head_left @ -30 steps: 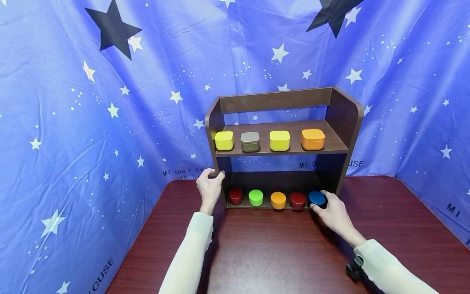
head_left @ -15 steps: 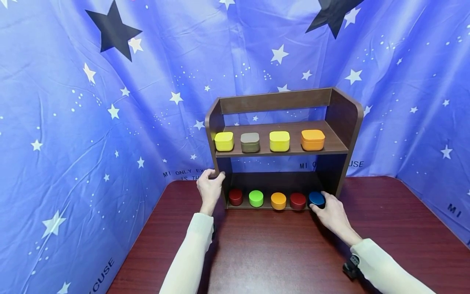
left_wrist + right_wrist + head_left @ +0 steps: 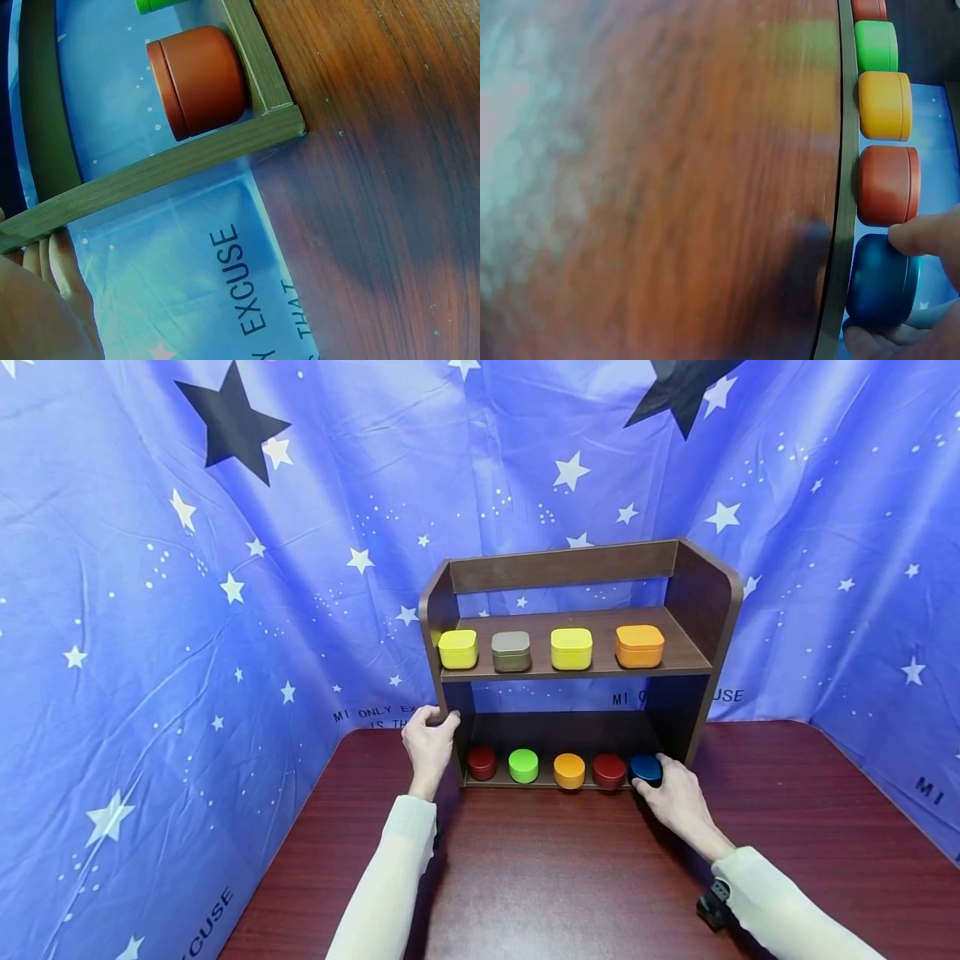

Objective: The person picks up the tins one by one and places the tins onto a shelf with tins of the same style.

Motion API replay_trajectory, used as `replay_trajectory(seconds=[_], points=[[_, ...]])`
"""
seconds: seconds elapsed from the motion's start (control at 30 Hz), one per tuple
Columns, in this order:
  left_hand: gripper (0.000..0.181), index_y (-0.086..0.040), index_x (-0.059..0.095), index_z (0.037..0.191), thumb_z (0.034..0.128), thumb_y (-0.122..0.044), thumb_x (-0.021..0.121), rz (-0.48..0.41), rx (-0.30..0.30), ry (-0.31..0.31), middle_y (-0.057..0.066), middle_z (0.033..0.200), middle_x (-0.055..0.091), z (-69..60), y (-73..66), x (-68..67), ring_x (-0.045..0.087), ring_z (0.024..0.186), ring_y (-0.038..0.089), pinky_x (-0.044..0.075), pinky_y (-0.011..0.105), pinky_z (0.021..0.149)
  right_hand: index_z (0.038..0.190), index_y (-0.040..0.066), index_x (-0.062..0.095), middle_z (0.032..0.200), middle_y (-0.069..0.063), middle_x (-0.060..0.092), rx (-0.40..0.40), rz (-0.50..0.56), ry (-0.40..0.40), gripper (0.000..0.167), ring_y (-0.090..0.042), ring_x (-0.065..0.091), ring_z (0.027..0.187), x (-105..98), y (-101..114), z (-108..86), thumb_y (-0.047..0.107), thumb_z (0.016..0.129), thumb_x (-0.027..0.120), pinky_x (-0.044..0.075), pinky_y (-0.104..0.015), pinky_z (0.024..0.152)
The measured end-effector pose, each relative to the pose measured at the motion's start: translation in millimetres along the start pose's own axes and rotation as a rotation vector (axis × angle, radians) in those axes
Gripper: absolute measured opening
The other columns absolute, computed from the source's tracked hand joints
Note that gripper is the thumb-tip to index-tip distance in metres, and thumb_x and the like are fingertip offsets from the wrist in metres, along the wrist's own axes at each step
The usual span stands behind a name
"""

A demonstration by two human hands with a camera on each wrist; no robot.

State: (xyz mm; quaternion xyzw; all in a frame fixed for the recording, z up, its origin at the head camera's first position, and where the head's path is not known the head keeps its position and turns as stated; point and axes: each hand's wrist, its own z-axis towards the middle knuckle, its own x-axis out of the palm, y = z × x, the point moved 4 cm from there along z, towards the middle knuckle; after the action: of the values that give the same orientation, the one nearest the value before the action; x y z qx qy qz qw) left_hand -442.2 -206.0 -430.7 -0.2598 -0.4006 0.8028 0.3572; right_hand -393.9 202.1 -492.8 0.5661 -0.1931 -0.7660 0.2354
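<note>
A dark brown two-tier wooden shelf [image 3: 562, 568] stands on the table. My left hand [image 3: 427, 748] grips the front edge of its left side panel; the left wrist view shows fingers [image 3: 66, 274] against the panel's outer face. On the lower tier, at the right end, my right hand [image 3: 681, 797] holds a round blue tin [image 3: 883, 281] between thumb and fingers. Beside it sits a dark red tin [image 3: 609, 771], with a narrow gap between them. Further left stand an orange tin [image 3: 569, 770], a green tin [image 3: 523, 765] and another dark red tin [image 3: 482, 762].
Squarish tins line the upper tier: yellow [image 3: 458, 649], grey-green [image 3: 511, 652], a second yellow [image 3: 572, 649] and orange [image 3: 639, 647]. A blue star-patterned cloth [image 3: 300, 568] hangs behind and at the sides. The reddish-brown tabletop [image 3: 540, 877] extends in front of the shelf.
The blue tin and my right hand have shifted slightly left, nearer the neighbouring dark red tin. My left hand keeps its place on the shelf panel.
</note>
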Motion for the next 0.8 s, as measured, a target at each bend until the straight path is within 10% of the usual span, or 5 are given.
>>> replay_trajectory(seconds=[0.8], points=[[0.015,-0.004,0.08,0.085,0.0802,-0.016,0.087,-0.007,0.003,-0.003,0.015,0.088,0.08,-0.9,-1.1,-0.8,0.071,0.082,0.028,0.051,0.031,0.079,0.143,-0.015,0.05,0.125,-0.043,0.067,0.02,-0.001,-0.169,0.078,-0.061,0.068,0.108,41,-57,25.0,0.032,0.09,0.081,0.056,-0.07,0.086]])
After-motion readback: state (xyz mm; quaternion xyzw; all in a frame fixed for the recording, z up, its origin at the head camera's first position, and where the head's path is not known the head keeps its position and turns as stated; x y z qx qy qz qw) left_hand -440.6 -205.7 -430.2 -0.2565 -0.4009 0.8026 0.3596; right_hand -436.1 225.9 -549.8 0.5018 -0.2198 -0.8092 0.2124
